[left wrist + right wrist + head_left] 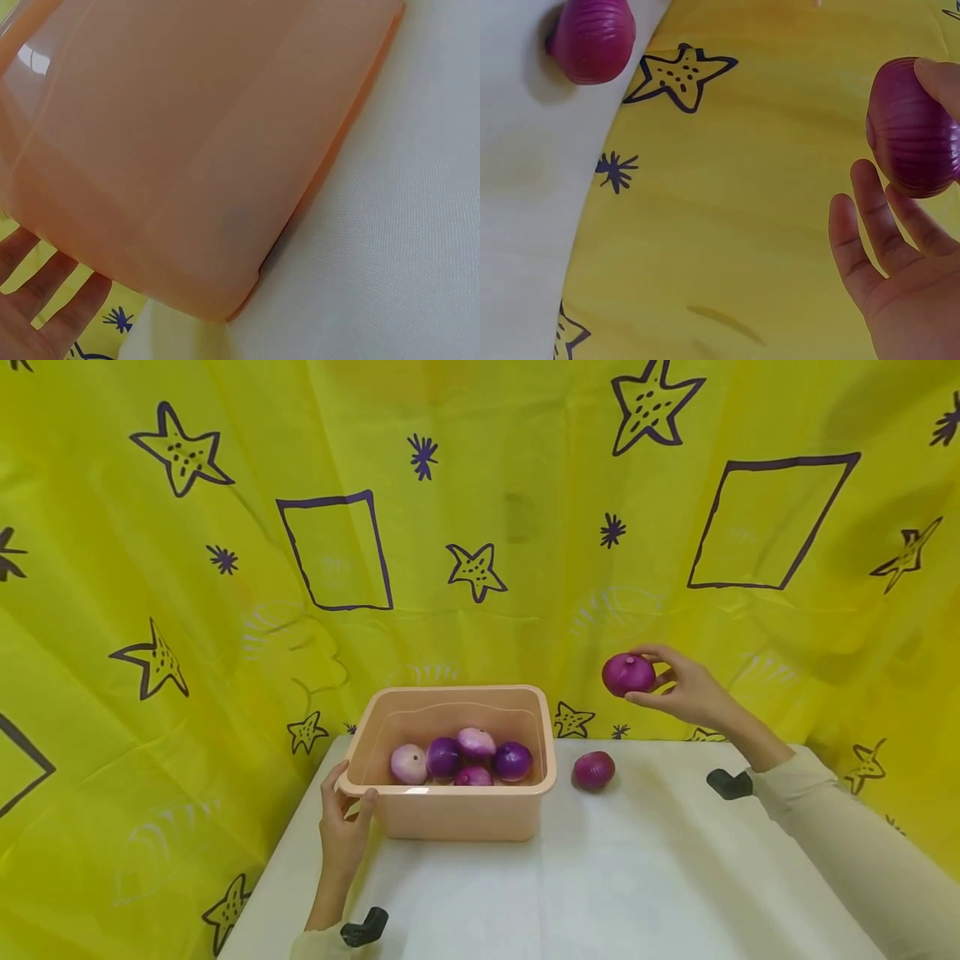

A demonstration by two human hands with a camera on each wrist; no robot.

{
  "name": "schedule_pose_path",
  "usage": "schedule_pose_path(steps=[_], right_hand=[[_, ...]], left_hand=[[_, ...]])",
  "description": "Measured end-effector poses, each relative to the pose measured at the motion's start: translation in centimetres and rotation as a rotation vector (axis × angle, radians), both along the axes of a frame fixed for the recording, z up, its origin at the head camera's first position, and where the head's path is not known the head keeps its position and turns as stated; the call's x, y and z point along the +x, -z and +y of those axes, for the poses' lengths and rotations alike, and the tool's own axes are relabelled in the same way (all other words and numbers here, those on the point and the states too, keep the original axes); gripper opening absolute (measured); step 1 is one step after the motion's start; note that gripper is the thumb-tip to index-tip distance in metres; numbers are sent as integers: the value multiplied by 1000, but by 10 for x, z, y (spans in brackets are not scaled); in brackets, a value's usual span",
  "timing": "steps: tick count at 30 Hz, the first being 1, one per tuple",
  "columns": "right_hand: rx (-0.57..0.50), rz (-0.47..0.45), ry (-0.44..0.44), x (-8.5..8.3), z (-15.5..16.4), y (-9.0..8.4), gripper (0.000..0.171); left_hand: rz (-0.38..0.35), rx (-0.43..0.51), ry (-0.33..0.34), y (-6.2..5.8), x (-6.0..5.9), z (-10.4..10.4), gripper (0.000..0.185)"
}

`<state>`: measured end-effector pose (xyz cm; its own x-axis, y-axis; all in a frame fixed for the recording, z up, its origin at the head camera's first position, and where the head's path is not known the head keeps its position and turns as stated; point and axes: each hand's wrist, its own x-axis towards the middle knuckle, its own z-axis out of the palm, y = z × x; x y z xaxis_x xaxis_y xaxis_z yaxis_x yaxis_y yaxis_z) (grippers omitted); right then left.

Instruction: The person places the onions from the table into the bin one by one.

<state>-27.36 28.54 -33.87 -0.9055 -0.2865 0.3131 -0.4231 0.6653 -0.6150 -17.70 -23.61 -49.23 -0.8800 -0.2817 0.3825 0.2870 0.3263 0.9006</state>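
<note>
My right hand (678, 687) holds a purple onion (627, 674) in the air, up and to the right of the tub, pinched between thumb and fingers; the right wrist view shows this onion (913, 127) at my fingertips (870, 195). A peach plastic tub (450, 814) stands on the white table and holds several onions (459, 756), purple and pale. My left hand (341, 827) grips the tub's near left corner, thumb on the rim. In the left wrist view the tub's wall (187, 135) fills the frame above my fingers (45, 300).
Another purple onion (594, 770) lies on the white table (637, 877) just right of the tub, seen too as the onion (592, 41) in the right wrist view. A yellow cloth (480, 527) with stars hangs behind and around the table.
</note>
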Motion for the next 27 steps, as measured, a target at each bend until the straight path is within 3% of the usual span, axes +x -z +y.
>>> schedule_pose_path(steps=[9,20,27], right_hand=[[22,2,-26,-17,-26,-5,68],[27,26,-234,-39,-99,-19,65],[9,15,-319,-45,-153,-24,66]], left_hand=[[-24,10,6,-3,0,1,66],[10,5,3,-1,1,-1,65],[8,-2,17,-2,2,-1,66]])
